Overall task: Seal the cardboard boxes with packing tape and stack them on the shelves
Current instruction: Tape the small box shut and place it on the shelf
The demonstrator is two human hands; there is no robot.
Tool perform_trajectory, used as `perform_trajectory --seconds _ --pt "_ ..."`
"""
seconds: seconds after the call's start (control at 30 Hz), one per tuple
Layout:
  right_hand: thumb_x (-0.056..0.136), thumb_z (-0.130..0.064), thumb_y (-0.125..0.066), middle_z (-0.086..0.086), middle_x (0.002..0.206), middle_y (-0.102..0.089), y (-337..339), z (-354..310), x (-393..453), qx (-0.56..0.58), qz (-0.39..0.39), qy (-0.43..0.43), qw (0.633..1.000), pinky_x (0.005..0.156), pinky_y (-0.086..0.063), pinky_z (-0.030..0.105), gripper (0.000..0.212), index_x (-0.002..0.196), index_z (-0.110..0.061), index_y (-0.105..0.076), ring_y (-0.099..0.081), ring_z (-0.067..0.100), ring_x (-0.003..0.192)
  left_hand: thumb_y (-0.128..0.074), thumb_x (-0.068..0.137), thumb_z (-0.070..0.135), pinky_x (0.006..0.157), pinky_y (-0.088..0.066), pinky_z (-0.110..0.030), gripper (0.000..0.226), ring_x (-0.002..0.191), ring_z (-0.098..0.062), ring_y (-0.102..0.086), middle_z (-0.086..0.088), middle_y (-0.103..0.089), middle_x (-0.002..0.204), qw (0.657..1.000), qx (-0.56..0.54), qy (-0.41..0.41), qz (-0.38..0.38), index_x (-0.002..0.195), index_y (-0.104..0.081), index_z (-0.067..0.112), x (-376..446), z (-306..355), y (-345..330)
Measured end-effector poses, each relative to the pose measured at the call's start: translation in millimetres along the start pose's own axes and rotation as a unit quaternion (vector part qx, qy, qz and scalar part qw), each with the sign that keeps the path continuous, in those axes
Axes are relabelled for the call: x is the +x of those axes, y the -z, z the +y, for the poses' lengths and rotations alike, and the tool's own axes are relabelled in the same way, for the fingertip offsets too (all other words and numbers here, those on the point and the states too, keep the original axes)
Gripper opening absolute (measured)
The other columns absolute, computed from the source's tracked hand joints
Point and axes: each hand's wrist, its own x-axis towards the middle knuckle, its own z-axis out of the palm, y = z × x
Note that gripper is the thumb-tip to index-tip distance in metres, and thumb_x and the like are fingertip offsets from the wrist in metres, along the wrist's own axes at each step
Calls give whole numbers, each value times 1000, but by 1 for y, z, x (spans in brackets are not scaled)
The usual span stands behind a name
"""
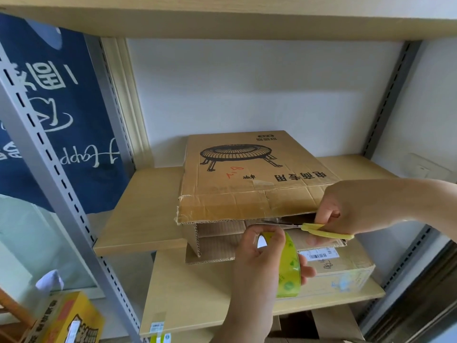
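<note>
Holding the tape roll (288, 264) with curled fingers, the left hand (259, 253) stretches a strip toward the cardboard box (247, 174) on the middle shelf (146, 214). The right hand (351, 206) grips yellow scissors (326, 230), whose blades are at the strip, under the box's open front flap. If the strip goes slack, I think it can twist and stick to itself. The flap is not pressed down, so the seal may come crooked.

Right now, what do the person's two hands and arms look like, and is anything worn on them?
Both hands, left and right, are bare: no gloves, rings or watch show. Both forearms are bare too; no sleeve is in view.
</note>
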Motion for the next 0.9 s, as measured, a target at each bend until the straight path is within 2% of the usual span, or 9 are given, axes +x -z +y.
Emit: perform_trajectory --seconds 0.03,0.13,0.33,0.47,0.6,0.63,0.73,0.77,0.9 --pt "64 -100 -35 -13 66 -63 16 12 8 18 31 24 999 62 -37 21 76 83 -38 -74 -46 1 59 -62 97 24 52 -53 -31 11 56 -35 -68 -25 -69 71 1000 0 1 0 86 -60 23 0 0 0" --pt "62 -101 -37 -16 68 -66 24 19 11 8 25 3 1000 63 -41 19 70 82 -45 -74 -52 1 63 -63 97 24 54 -53 -32 11 57 -35 -68 -24 -69 71 1000 6 1 -3 86 -60 23 -1 1 0" --pt "67 -90 -36 -23 72 -67 13 22 8 27 46 21 998 78 -54 30 47 87 -63 -68 -59 -2 73 -62 98 22 55 -52 -34 9 56 -35 -67 -24 -68 70 1000 9 -2 -10 91 -58 18 -5 2 3" --pt "46 -99 -28 -21 78 -63 -3 20 1 10 76 12 997 67 -49 27 68 84 -59 -69 -54 4 67 -61 97 19 51 -50 -32 14 51 -34 -63 -25 -66 68 999 10 5 -30 99 -54 7 -13 5 6" --pt "48 -101 -23 -17 80 -62 -11 26 -20 -14 103 1 995 59 -40 24 83 91 -47 -69 -48 3 62 -62 97 19 52 -50 -33 12 51 -34 -64 -27 -66 69 997 42 -24 -68 99 -56 9 -20 7 3" --pt "53 -99 -28 -20 80 -62 -10 28 -27 -11 110 0 994 58 -39 23 75 91 -48 -68 -48 1 62 -62 97 18 52 -51 -33 7 51 -34 -64 -27 -66 68 995 47 -35 -78 99 -57 12 -21 9 2" --pt "73 -73 -52 -33 82 -65 -6 29 -39 36 164 -2 986 58 -41 19 24 87 -60 -66 -51 -4 66 -62 97 18 52 -51 -33 2 52 -34 -65 -24 -67 67 992 58 -55 -97 99 -61 19 -21 12 -1" --pt "76 -65 -58 -34 82 -66 -7 31 -41 52 185 -3 981 59 -41 17 14 86 -59 -66 -52 -5 66 -63 97 19 51 -51 -32 2 52 -34 -65 -24 -67 67 992 61 -57 -96 98 -62 19 -20 13 -2" --pt "79 -57 -69 -36 80 -63 -13 43 -46 46 256 -49 964 61 -44 11 6 82 -52 -68 -55 -9 71 -63 96 19 49 -48 -32 5 51 -33 -64 -23 -65 64 993 76 -71 -58 92 -61 18 -13 13 1"
